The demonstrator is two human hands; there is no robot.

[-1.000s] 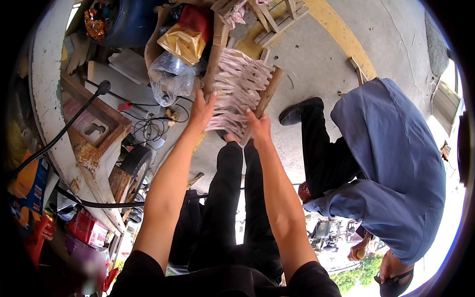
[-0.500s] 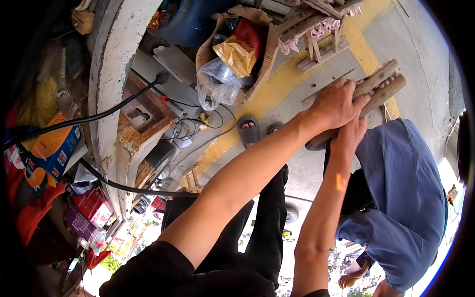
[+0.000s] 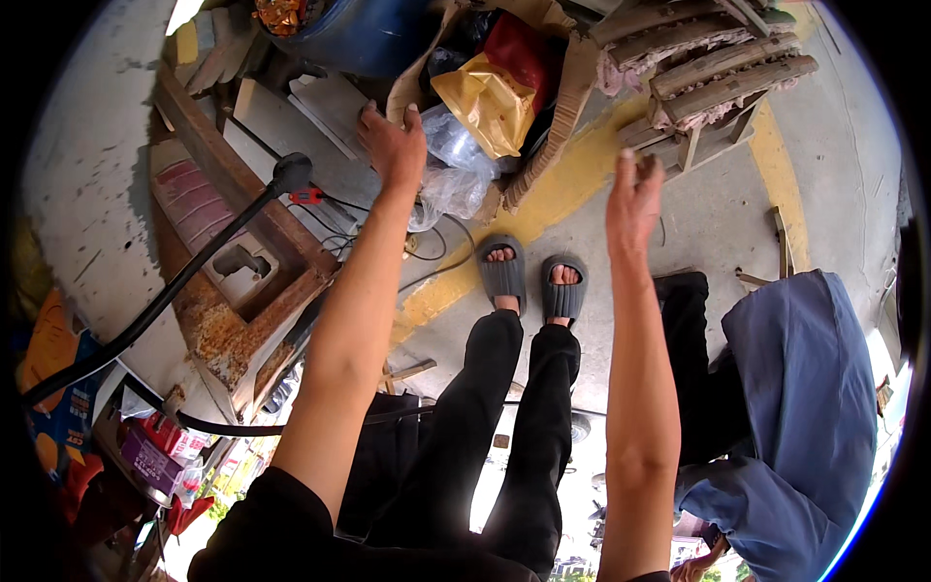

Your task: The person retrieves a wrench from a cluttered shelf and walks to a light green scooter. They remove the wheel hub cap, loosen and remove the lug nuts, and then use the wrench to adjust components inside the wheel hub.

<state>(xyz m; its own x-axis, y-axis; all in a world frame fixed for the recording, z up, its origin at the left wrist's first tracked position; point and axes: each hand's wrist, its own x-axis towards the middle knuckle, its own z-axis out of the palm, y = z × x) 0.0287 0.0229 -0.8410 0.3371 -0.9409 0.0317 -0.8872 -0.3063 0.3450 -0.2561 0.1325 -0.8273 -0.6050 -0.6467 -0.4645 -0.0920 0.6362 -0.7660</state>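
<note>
My left hand [image 3: 392, 147] reaches near the left flap of a torn cardboard box [image 3: 549, 152], its fingers apart and holding nothing. The box holds a gold bag [image 3: 485, 102], a red bag [image 3: 519, 53] and crumpled clear plastic [image 3: 446, 189]. My right hand [image 3: 634, 202] is empty and open at the box's right, below a wooden board bundle with pinkish strands [image 3: 732, 80]. That bundle rests on a wooden stand [image 3: 690, 146] at upper right, beside similar pieces. My feet in grey slides [image 3: 502, 267] stand on the floor between my arms.
A co-worker in blue [image 3: 795, 369] bends at my right. At left are a rusty frame [image 3: 223, 330], black cables [image 3: 218, 243], a white painted panel [image 3: 82, 175] and cartons [image 3: 150, 456]. A blue drum [image 3: 354, 39] stands at the top, wood scraps [image 3: 784, 238] lie at right.
The board bundle, earlier gripped in both my hands and swung rightward, now lies on the stand at upper right, released. My hands have separated, the left moving leftward to the box.
</note>
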